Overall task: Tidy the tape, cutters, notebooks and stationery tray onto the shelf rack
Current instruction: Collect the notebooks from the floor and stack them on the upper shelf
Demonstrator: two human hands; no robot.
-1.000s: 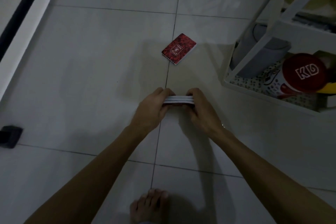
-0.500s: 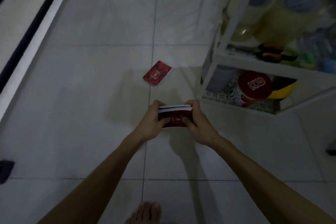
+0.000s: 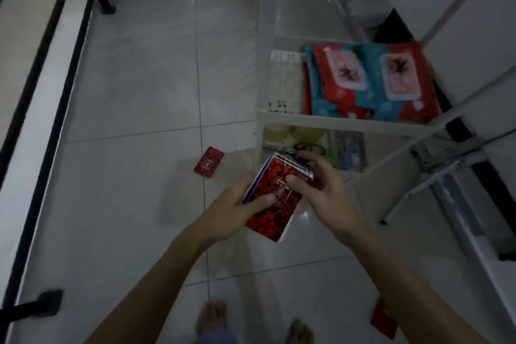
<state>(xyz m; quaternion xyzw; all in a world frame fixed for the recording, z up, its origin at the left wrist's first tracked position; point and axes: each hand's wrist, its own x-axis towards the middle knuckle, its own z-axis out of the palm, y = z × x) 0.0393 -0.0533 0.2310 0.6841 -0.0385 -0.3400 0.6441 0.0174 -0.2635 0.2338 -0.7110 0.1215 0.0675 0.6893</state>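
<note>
Both hands hold a stack of red notebooks [image 3: 275, 198] above the floor [image 3: 134, 109], just in front of the white shelf rack [image 3: 343, 122]. The left hand [image 3: 237, 211] grips the near-left edge, thumb on the cover; the right hand [image 3: 321, 186] clasps the far end. Another red notebook [image 3: 209, 162] lies on the tiles nearby.

A home, by the look of it: glossy white floor tiles [image 3: 134, 98] are running wall to wall, and bare feet [image 3: 212, 318] are standing on them. A white shelf rack [image 3: 343, 121] is holding household goods, with wet-wipe packs [image 3: 371, 78] lying on top and bottles [image 3: 296, 134] sitting below.
</note>
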